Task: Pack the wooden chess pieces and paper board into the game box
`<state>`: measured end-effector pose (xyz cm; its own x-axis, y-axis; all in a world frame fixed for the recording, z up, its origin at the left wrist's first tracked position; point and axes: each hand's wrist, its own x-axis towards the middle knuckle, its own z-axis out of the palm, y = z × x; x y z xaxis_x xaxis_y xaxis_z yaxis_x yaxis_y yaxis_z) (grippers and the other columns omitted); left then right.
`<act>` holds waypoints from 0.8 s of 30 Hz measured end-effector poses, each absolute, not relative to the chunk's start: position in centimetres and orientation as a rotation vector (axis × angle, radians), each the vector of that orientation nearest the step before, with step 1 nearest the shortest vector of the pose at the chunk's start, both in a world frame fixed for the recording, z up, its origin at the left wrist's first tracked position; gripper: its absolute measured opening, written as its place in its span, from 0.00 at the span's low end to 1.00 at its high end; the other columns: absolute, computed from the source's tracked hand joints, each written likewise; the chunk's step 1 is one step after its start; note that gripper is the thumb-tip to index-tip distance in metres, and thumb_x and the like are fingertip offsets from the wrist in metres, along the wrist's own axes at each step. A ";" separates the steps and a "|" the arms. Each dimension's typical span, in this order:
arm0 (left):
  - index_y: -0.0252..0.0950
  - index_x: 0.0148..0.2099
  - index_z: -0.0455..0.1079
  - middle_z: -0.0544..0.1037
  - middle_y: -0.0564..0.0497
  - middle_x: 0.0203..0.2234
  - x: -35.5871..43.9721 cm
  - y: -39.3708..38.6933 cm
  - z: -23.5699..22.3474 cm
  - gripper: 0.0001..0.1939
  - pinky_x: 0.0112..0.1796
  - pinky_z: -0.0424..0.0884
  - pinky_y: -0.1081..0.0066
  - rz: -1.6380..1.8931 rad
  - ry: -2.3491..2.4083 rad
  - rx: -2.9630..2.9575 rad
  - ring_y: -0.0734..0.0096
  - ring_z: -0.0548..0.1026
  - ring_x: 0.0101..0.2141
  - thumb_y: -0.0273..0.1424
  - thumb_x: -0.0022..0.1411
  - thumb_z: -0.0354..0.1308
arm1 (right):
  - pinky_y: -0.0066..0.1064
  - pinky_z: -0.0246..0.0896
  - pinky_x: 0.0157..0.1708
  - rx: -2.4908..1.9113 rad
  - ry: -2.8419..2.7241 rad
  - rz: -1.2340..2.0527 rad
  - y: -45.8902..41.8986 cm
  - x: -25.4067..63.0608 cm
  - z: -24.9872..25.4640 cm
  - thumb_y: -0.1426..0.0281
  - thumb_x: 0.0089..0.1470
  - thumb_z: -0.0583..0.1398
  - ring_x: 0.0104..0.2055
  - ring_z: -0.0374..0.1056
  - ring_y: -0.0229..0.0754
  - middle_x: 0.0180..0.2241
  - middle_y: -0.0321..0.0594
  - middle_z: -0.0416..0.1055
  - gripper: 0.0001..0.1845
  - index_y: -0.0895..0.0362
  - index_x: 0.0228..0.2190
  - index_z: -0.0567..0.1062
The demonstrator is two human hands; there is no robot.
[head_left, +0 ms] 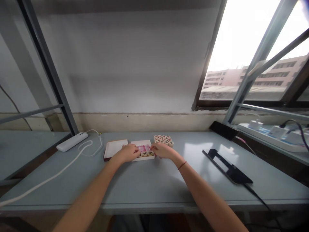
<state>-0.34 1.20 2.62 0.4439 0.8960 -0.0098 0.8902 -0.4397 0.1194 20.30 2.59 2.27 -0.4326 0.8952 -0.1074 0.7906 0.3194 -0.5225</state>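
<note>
A shallow white box (147, 158) lies on the desk with a row of round Chinese chess pieces (145, 154) along its near side. Behind that row, a pink-and-white printed sheet (144, 148) shows inside it. My left hand (128, 152) bends over the left end of the box, fingers curled and their tips at the pieces. At the right end, my right hand (161, 150) has its fingers drawn together by the rim; whatever they hold is hidden. Several more Chinese chess pieces (163, 139) stand grouped just behind my right hand. The box lid (117, 147) rests left of the box, inside up.
On the left lie a white power bank-like device (72, 141) and a white cable (60, 172). A black folding stand-like object (228, 167) with a cable is at right. Beyond it are a dark phone (223, 130) and a power strip (272, 137). Wall behind.
</note>
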 end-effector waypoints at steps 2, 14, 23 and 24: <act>0.37 0.28 0.70 0.76 0.47 0.32 -0.2 1.0 2.8 0.18 0.36 0.61 0.67 0.060 1.610 2.553 0.62 0.70 0.36 0.37 0.59 0.42 | 0.23 0.50 0.21 -1.545 -2.382 0.769 2.5 20.1 2.1 0.75 0.50 0.48 0.18 0.58 0.31 0.23 0.37 0.70 0.15 0.59 0.33 0.73; 0.38 0.32 0.66 0.75 0.54 0.27 -0.6 0.7 3.4 0.12 0.35 0.60 0.71 0.412 1.512 2.408 0.70 0.70 0.28 0.39 0.57 0.47 | 0.24 0.52 0.26 -1.444 -2.310 0.669 2.9 20.2 1.9 0.73 0.46 0.53 0.28 0.63 0.37 0.27 0.40 0.71 0.14 0.60 0.36 0.74; 0.37 0.38 0.65 0.74 0.53 0.30 1.0 0.6 2.4 0.18 0.30 0.65 0.74 0.838 1.230 2.170 0.73 0.70 0.27 0.46 0.60 0.46 | 0.24 0.51 0.25 -1.131 -2.166 0.902 2.6 20.7 3.3 0.62 0.48 0.54 0.24 0.58 0.33 0.23 0.35 0.67 0.14 0.59 0.31 0.74; 0.37 0.38 0.65 0.74 0.53 0.30 1.0 0.7 2.2 0.18 0.30 0.65 0.74 0.865 1.248 2.156 0.74 0.69 0.27 0.46 0.59 0.47 | 0.24 0.50 0.24 -1.176 -2.136 0.882 2.8 21.2 3.4 0.63 0.48 0.54 0.23 0.57 0.32 0.22 0.34 0.66 0.14 0.59 0.29 0.73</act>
